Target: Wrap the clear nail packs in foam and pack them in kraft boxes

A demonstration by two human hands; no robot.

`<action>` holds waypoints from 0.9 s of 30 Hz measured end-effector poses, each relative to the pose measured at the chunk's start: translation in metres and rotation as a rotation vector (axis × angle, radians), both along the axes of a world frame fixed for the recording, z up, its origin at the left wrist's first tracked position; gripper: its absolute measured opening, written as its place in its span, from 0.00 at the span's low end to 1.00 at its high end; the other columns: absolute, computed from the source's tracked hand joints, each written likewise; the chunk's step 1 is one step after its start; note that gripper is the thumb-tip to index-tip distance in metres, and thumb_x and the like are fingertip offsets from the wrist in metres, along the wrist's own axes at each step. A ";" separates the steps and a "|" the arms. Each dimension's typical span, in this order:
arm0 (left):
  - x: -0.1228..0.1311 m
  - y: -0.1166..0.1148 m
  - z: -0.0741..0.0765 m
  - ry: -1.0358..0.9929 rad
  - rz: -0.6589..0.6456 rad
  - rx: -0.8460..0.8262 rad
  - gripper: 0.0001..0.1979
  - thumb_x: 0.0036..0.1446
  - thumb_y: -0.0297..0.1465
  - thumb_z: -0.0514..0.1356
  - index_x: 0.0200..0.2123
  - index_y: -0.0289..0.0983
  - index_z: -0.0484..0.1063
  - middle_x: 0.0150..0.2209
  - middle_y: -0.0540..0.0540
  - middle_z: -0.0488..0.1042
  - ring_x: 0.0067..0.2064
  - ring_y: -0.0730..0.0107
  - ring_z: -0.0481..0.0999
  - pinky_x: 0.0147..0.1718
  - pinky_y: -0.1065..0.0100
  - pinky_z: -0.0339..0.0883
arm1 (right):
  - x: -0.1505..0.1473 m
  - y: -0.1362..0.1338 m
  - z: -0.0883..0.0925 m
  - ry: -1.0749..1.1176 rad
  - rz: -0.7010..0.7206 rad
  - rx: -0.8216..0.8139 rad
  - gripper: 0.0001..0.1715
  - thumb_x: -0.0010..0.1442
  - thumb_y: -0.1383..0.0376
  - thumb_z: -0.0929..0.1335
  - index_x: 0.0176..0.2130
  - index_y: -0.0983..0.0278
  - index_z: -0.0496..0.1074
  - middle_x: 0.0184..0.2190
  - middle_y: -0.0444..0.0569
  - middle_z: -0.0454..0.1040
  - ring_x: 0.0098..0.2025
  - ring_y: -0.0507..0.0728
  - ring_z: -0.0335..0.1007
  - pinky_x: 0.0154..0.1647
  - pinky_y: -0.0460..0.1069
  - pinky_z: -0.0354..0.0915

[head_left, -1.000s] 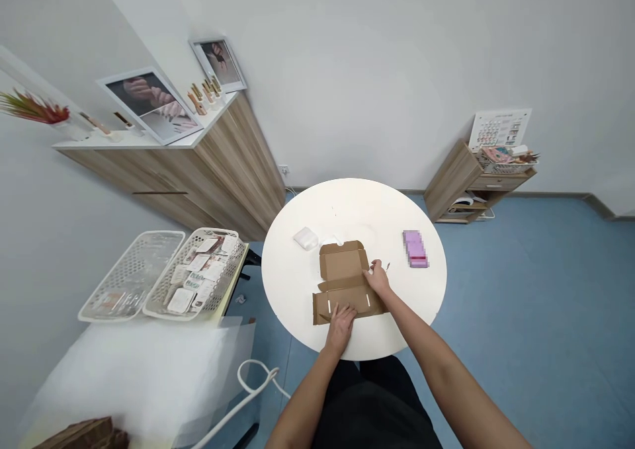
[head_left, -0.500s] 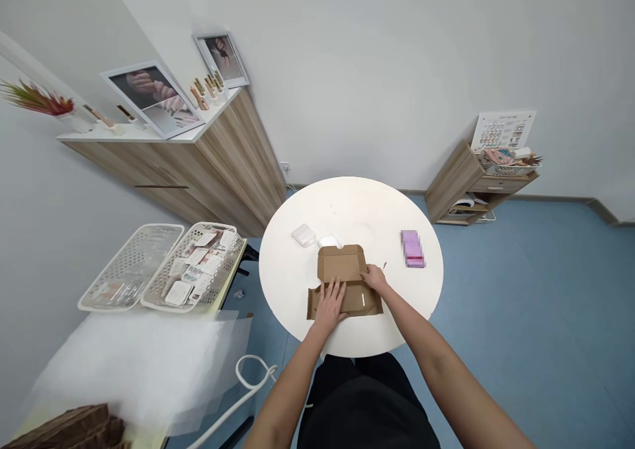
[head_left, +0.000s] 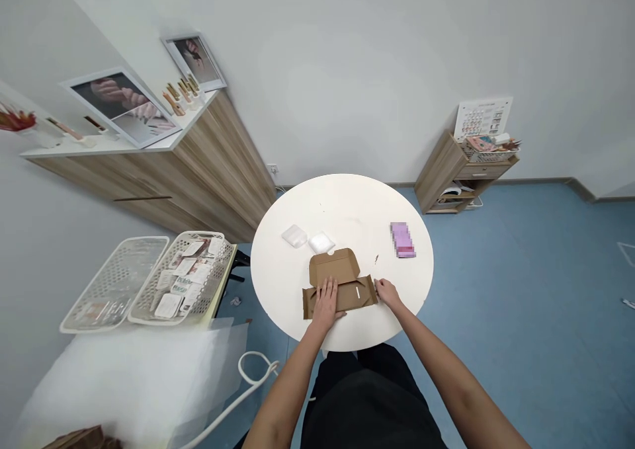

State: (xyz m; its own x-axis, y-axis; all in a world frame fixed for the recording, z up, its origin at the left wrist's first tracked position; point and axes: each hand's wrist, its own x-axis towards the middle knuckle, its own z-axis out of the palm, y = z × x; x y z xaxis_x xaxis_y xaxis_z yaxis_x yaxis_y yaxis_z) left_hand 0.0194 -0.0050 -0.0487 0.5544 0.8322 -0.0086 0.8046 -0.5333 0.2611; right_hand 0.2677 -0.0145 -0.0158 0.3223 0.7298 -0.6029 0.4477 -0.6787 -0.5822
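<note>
A flat brown cardboard box blank [head_left: 342, 284] lies unfolded on the round white table [head_left: 342, 211], near its front edge. My left hand [head_left: 325, 300] lies flat on the blank's near panel with fingers stretched out. My right hand [head_left: 387, 293] touches the blank's right flap, fingers bent at its edge. Two small white packets [head_left: 307, 239] lie just beyond the blank. A pink box [head_left: 402, 240] sits to the right, and a tiny dark item [head_left: 376, 259] lies between it and the blank.
Two white perforated baskets [head_left: 149, 280] stand on a side table at left, one full of small packs. White foam sheets [head_left: 119, 376] lie below them. A wooden cabinet [head_left: 208, 164] with framed pictures stands behind, and a small wooden shelf [head_left: 461, 171] at right.
The blank's far panels have been folded nearer and it looks shorter. My right hand slid from the middle of the blank to its right flap. My left hand moved up onto the near panel.
</note>
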 end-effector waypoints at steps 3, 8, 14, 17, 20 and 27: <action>0.001 -0.003 0.001 -0.002 0.017 0.004 0.57 0.48 0.43 0.68 0.69 0.35 0.33 0.69 0.30 0.46 0.70 0.44 0.45 0.64 0.42 0.44 | -0.005 -0.015 -0.004 0.097 -0.006 -0.051 0.23 0.66 0.55 0.55 0.34 0.65 0.70 0.36 0.54 0.77 0.37 0.57 0.74 0.33 0.48 0.67; 0.004 0.000 0.003 0.004 0.029 0.002 0.58 0.48 0.44 0.68 0.69 0.35 0.33 0.69 0.30 0.47 0.70 0.43 0.45 0.65 0.42 0.44 | -0.018 -0.024 -0.002 0.308 -0.118 -0.063 0.22 0.65 0.55 0.56 0.37 0.65 0.70 0.41 0.55 0.76 0.41 0.56 0.74 0.33 0.47 0.70; 0.009 -0.001 0.000 -0.022 0.061 0.021 0.62 0.44 0.46 0.68 0.69 0.35 0.30 0.69 0.28 0.43 0.70 0.40 0.43 0.63 0.39 0.43 | -0.024 -0.031 -0.002 0.387 -0.141 -0.006 0.19 0.64 0.51 0.60 0.38 0.63 0.67 0.43 0.55 0.75 0.44 0.57 0.73 0.31 0.47 0.72; 0.011 -0.001 -0.001 -0.025 0.051 0.034 0.63 0.43 0.47 0.68 0.69 0.34 0.31 0.69 0.27 0.43 0.69 0.39 0.43 0.63 0.39 0.42 | -0.032 -0.033 -0.006 0.326 -0.091 0.015 0.18 0.62 0.50 0.61 0.35 0.62 0.65 0.41 0.52 0.75 0.42 0.55 0.73 0.31 0.46 0.70; 0.014 -0.003 0.000 -0.023 0.060 0.043 0.63 0.43 0.47 0.69 0.69 0.33 0.31 0.69 0.28 0.44 0.69 0.39 0.43 0.64 0.39 0.41 | -0.045 -0.029 -0.007 0.155 0.018 0.025 0.15 0.60 0.52 0.65 0.34 0.61 0.63 0.37 0.49 0.75 0.39 0.55 0.72 0.31 0.46 0.66; 0.017 -0.010 0.003 -0.053 0.090 0.037 0.59 0.46 0.47 0.66 0.69 0.34 0.31 0.70 0.29 0.42 0.70 0.40 0.42 0.64 0.39 0.39 | -0.060 0.001 0.006 -0.211 0.253 -0.091 0.17 0.57 0.51 0.66 0.39 0.62 0.66 0.42 0.52 0.76 0.43 0.60 0.73 0.34 0.49 0.62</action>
